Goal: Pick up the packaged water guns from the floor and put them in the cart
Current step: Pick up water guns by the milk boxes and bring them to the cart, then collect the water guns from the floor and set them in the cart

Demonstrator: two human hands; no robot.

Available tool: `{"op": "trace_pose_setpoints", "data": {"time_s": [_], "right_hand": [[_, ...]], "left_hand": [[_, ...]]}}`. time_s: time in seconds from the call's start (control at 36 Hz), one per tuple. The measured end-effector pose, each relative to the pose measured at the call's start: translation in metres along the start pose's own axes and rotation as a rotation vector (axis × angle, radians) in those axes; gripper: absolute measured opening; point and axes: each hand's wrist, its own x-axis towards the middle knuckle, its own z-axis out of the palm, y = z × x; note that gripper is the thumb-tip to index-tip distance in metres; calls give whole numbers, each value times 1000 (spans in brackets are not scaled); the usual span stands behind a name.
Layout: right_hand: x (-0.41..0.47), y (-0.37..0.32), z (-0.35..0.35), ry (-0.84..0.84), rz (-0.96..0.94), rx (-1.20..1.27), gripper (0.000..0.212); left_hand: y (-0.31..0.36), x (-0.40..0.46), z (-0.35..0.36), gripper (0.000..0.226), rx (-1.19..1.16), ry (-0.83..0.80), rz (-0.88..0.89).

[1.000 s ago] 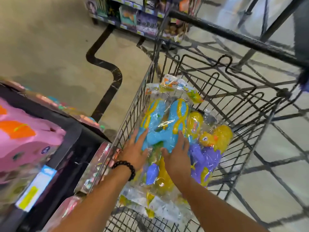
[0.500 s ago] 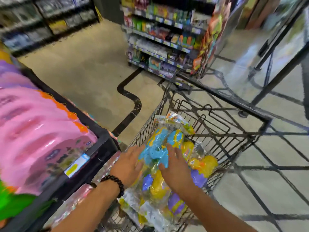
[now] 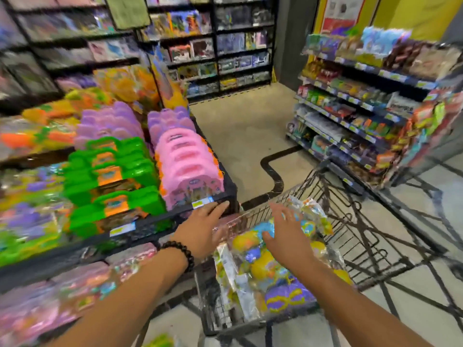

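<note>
Clear plastic packs of water guns point(image 3: 270, 269), blue, yellow and purple, lie piled in the near end of the black wire cart point(image 3: 370, 236). My right hand point(image 3: 288, 234) hovers over the top of the pile with fingers spread, at most lightly touching the blue gun. Just outside the cart's left wall, my left hand point(image 3: 205, 229), with a black bead bracelet on its wrist, has straight fingers and holds nothing. Nothing of the floor beside the cart shows any pack.
A low display shelf point(image 3: 150, 221) with pink, green and purple toy cases stands close on the left of the cart. A snack rack point(image 3: 363, 116) stands at the right, toy shelves at the back. Bare floor point(image 3: 240, 136) runs between them.
Both hands have lifted off the water gun packs. The left hand moved left, out over the cart's rim. The view has tilted up from the cart to the aisle.
</note>
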Motion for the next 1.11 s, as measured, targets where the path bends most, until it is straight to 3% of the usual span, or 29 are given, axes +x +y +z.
{"op": "trace_pose_setpoints", "data": {"time_s": [0.31, 0.56, 0.72, 0.92, 1.11], "right_hand": [[-66, -186, 62, -182, -420, -78, 82], [-199, -357, 163, -313, -665, -57, 70], [-285, -438, 230, -391, -810, -128, 71], [-337, -485, 285, -499, -849, -173, 73], [-333, -510, 330, -590, -816, -171, 70]], "left_hand": [[-103, -225, -44, 64, 3, 113, -346], [-218, -488, -50, 61, -52, 237, -661], [-259, -630, -48, 61, -90, 288, -833], [-295, -719, -25, 59, -120, 268, -890], [-333, -729, -1, 58, -167, 207, -954]]}}
